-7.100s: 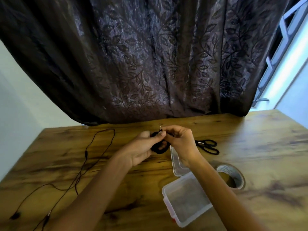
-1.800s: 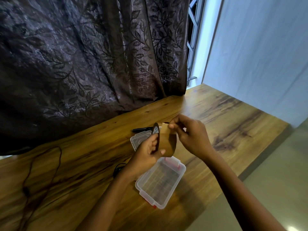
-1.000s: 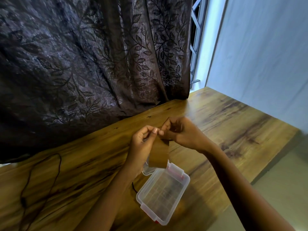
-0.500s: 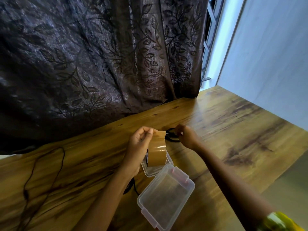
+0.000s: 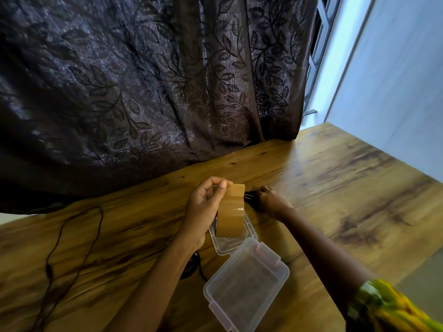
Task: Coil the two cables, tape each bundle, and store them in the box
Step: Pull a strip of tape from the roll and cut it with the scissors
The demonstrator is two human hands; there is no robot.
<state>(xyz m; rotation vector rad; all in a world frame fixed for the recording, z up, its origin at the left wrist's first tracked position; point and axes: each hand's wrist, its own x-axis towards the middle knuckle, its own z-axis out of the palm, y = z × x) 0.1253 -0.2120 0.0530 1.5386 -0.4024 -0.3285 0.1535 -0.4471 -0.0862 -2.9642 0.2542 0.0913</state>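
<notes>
Bench point(image 5: 347, 188) right half: bare wood, open passage. Centre blocked: open clear box point(image 5: 247, 283) with lid point(image 5: 230, 243) behind, tape roll point(image 5: 231, 216) held above lid. Left side: loose black cable point(image 5: 72, 236) sprawled across surface. Curtain point(image 5: 143, 80) closes off rear edge.

Home: leaf-patterned curtain point(image 5: 153, 87), wooden table point(image 5: 335, 183)

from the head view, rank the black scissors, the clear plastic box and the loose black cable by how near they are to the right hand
1. The black scissors: touching the right hand, at its fingertips on the far side of the wooden table.
2. The clear plastic box: nearer the person, below the right forearm.
3. The loose black cable: far off at the table's left end.
</notes>
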